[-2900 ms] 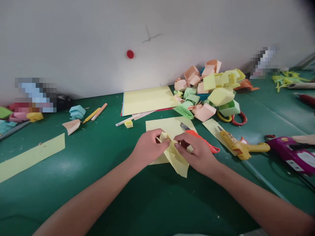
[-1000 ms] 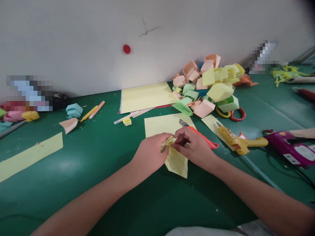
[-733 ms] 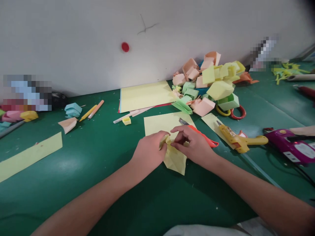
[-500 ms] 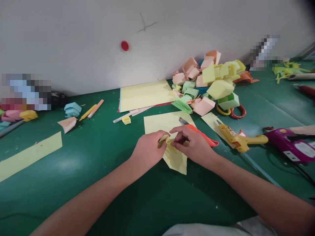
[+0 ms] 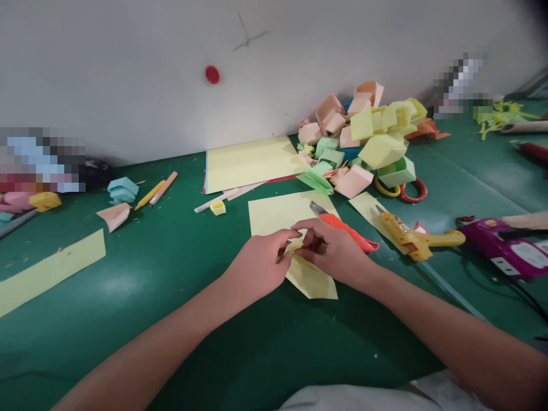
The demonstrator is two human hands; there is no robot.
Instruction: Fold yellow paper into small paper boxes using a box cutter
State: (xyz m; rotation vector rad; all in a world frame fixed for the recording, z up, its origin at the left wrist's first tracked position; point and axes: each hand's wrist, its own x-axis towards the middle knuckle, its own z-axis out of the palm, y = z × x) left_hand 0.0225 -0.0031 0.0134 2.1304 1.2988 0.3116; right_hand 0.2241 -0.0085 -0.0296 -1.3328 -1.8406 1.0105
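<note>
Between my hands is a piece of yellow paper (image 5: 314, 278), its upper end bunched and folded, its lower end a flat flap hanging toward me. My left hand (image 5: 268, 257) pinches the folded end from the left. Opposite it, my right hand (image 5: 329, 248) grips the same fold with thumb and fingers; the fingertips partly hide it. Behind my hands a yellow sheet (image 5: 274, 211) lies flat on the green table (image 5: 184, 319). An orange utility knife (image 5: 351, 233) with its blade showing rests partly on that sheet, just beyond my right hand.
Right of my hands lie a yellow glue gun (image 5: 411, 235), a purple power strip (image 5: 500, 245) and scissors (image 5: 414, 190). Folded paper pieces (image 5: 363, 142) are heaped at the back. A paper stack (image 5: 252, 162), two pens (image 5: 163, 189) and a paper strip (image 5: 55, 271) lie leftward.
The yellow paper has turned slightly, its lower flap swinging to the right. My fingers have closed nearer together over the folded end. The camera view has shifted a little.
</note>
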